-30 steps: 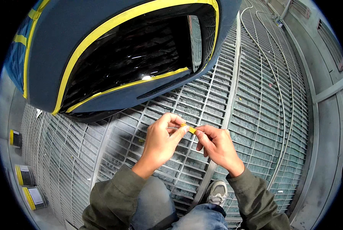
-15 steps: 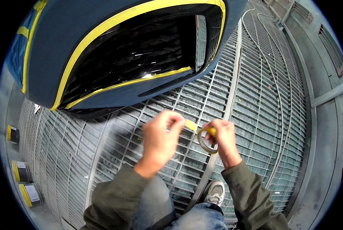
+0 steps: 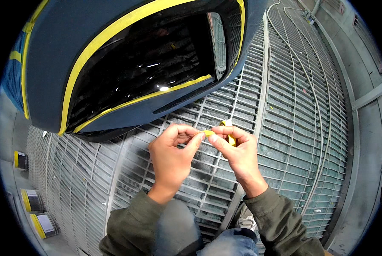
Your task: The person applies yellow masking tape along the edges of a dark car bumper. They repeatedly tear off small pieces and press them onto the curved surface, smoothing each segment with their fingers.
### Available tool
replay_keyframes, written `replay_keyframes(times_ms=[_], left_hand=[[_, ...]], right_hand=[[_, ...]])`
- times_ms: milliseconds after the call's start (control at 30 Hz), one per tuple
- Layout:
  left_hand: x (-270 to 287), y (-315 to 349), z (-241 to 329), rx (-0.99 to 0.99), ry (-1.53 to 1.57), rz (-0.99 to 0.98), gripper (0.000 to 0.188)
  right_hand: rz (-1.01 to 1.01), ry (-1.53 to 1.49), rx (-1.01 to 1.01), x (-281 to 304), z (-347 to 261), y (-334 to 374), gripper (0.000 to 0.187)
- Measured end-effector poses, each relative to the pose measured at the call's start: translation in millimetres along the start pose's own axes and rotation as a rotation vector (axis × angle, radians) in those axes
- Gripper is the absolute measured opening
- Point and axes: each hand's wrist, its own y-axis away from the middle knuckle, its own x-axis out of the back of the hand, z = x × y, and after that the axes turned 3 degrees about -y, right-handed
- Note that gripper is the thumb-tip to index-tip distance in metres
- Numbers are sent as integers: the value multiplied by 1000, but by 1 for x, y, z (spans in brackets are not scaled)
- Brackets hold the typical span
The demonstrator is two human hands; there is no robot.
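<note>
Both my hands are together above the floor grating, in front of the bodywork. Thumb and fingers of my left hand point(image 3: 170, 155) pinch one end of a short piece of yellow masking tape point(image 3: 208, 133). At its other end, the fingertips of my right hand point(image 3: 242, 160) grip the tape too. A roll of yellow masking tape point(image 3: 232, 140) sits in my right hand, mostly hidden by its fingers. Beyond them stands a matt dark-blue vehicle body part point(image 3: 50, 72). Yellow tape point(image 3: 83, 55) borders its glossy black panel point(image 3: 156, 59), with another strip along the lower edge.
Metal floor grating point(image 3: 285, 141) spreads beneath me. A pale hose point(image 3: 312, 81) runs along it at the right, beside the grey wall point(image 3: 366, 123). Several yellow-and-black tins point(image 3: 45, 226) stand at the left edge. Blue masking film point(image 3: 13, 81) covers the part's far left.
My hands have come closer together, and the right fingertips now pinch the tape strip. The roll has turned and slipped further behind my right fingers. The view has shifted slightly.
</note>
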Motion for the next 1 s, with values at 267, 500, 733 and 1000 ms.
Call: replay_keyframes(times_ms=[267, 500, 733, 1000], left_hand=[[8, -11, -11, 30, 187, -113, 33], [14, -34, -4, 95, 95, -272, 44], [9, -57, 0, 74, -22, -370, 15], [-30, -81, 2, -153, -93, -82, 13]], right_hand=[[-33, 205, 275, -7, 2, -11, 10], [-112, 342, 335, 13, -10, -29, 14], [-133, 394, 348, 24, -8, -51, 19], [232, 82, 315, 14, 12, -70, 36]])
